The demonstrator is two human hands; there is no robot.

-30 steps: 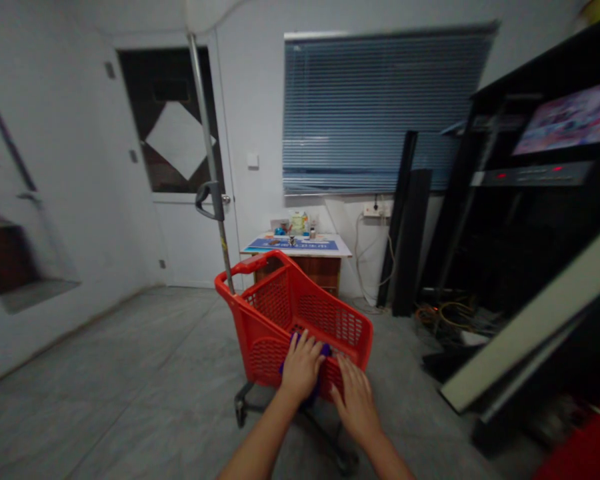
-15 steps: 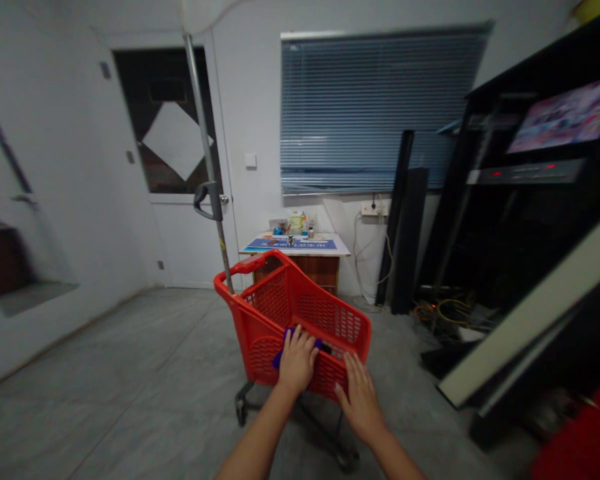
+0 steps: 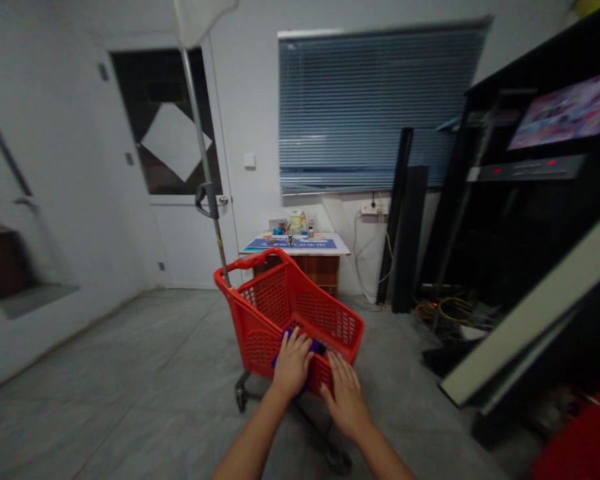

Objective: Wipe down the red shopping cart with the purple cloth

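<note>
A red plastic shopping cart [image 3: 260, 343] stands on the floor in front of me, its basket open at the top. Draped over the near rim is a purple cloth [image 3: 286, 333], pressed under the fingers of my left hand [image 3: 293, 367]. Part of that cloth is hidden by the hand. My right hand [image 3: 347, 393] rests against the same rim, nearer the cart's low front end, with fingers stretched out and thumb apart. A small dark thing beside the cloth is too unclear to name.
A small table [image 3: 300, 244] with several little items stands by the wall behind the cart. A tall metal pole [image 3: 198, 127] with a grey handle rises at the cart's rear. Dark panels and a pale board [image 3: 525, 320] lean at right, near loose cables [image 3: 453, 309].
Both hands have shifted left, the right one more. The cart's front end has swung slightly left. The cloth stays under my left hand.
</note>
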